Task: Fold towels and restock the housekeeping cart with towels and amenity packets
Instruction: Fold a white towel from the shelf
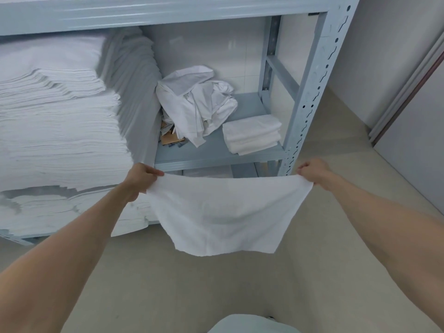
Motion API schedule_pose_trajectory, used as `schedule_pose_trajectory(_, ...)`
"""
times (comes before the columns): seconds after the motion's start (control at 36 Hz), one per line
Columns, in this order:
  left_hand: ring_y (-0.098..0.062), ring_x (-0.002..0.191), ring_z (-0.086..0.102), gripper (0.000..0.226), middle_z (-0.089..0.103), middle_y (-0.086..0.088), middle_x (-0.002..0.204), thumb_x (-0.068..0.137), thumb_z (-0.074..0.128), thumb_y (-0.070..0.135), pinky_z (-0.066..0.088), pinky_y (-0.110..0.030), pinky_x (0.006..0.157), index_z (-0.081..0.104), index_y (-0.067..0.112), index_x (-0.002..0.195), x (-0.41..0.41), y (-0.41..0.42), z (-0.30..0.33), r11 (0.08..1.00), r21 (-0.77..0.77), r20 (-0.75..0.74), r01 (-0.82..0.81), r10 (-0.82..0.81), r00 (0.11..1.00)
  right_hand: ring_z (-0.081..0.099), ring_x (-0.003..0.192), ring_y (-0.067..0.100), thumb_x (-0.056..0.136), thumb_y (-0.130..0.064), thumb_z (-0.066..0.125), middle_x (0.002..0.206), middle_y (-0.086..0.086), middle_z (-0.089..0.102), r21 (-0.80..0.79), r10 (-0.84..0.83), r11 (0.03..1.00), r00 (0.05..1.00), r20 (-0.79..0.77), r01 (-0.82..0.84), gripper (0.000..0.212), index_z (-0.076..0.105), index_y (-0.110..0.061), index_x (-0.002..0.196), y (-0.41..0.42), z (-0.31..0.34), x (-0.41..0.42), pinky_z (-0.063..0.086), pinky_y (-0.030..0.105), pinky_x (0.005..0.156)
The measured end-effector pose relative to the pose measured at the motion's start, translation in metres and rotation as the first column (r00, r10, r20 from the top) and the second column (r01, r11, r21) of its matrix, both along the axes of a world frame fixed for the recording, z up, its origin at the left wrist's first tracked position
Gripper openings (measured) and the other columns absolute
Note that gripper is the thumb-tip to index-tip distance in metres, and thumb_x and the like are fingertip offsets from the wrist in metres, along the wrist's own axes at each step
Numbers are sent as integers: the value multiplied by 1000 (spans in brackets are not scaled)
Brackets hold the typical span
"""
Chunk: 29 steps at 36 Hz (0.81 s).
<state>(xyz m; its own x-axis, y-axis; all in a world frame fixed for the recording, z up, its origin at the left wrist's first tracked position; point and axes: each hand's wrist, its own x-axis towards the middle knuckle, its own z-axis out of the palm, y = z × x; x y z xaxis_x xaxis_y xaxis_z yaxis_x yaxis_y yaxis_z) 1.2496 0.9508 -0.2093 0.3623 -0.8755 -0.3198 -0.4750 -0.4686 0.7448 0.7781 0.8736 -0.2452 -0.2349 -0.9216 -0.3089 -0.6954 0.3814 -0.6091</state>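
Note:
A white towel (pixel 223 212) hangs spread out in the air in front of a grey-blue metal shelf rack (pixel 216 157). My left hand (pixel 140 180) pinches its upper left corner. My right hand (pixel 312 170) pinches its upper right corner. The towel's top edge sags between the two hands and its lower edge hangs free above the floor. On the shelf behind, a small stack of folded white towels (pixel 252 134) lies at the front right, and a crumpled heap of white cloth (pixel 194 106) sits beside it.
Tall stacks of folded white linen (pixel 57 116) fill the left of the rack, with more on the shelf below. Brown packets (pixel 170 137) lie under the crumpled heap. The rack's perforated upright (pixel 312 92) stands at right. Beige floor and a door frame (pixel 408 92) lie beyond.

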Motion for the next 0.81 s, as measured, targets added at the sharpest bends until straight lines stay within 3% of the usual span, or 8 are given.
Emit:
schedule_pose_trajectory(0.11,-28,82,64,15,67,-17,96,92,62,-8,57,-39,79,73,3,91,0,-4,1,999,21,-47,-39,40,998,55,85,28,92,-8,59,114,24,67,-49,-24,999,999,-34,22,25,68,9,107,-2,2,0,53,40,73)
schedule_pose_trajectory(0.28,-28,86,58,27,65,-15,105,95,54,-11,54,-36,83,74,3,85,-3,-7,5,996,7,-144,-88,88,986,57,92,26,92,-12,64,111,15,69,-106,-67,992,998,23,69,11,72,-4,91,-5,2,-4,49,34,75)
schedule_pose_trajectory(0.42,-18,67,51,20,66,-15,107,94,59,-4,42,-24,54,75,7,92,-10,-7,11,992,-112,-209,-58,34,977,56,89,23,82,-34,80,92,6,65,-41,-11,999,976,216,20,31,67,-6,85,-6,5,-13,44,30,73)
schedule_pose_trajectory(0.47,-22,82,61,17,69,-15,112,87,73,6,56,-37,77,75,7,104,-12,-7,13,993,-119,-243,-20,-9,970,57,102,20,76,-37,85,107,3,65,-13,54,999,958,280,-52,42,71,-5,101,-5,7,-15,44,31,86)
schedule_pose_trajectory(0.53,-25,101,58,34,67,-12,113,81,82,16,50,-53,89,74,11,113,-13,-8,14,993,-114,-142,16,-32,989,52,117,19,72,-38,87,122,1,59,0,117,992,949,291,-123,53,70,-9,113,-4,7,-16,39,33,101)
schedule_pose_trajectory(0.61,-23,91,59,46,62,-9,104,72,89,24,47,-38,69,74,15,114,-11,-8,15,982,-160,10,104,-103,995,49,126,21,69,-35,90,132,2,55,52,223,969,946,235,-241,67,64,-11,126,-2,7,-18,37,35,109)
schedule_pose_trajectory(0.72,-22,88,58,42,60,-6,106,64,94,24,49,-35,68,77,16,101,-5,-10,11,950,-141,271,279,-234,934,49,112,20,72,-19,88,130,5,52,199,394,904,918,-37,-380,61,62,-13,127,3,6,-15,40,28,89)
schedule_pose_trajectory(0.81,-28,98,53,45,52,-10,108,63,94,17,50,-41,84,77,13,104,-1,-11,7,936,-63,434,345,-286,855,53,115,28,75,-1,81,135,12,41,215,461,880,870,-178,-423,51,64,-13,121,4,3,-10,47,29,76)
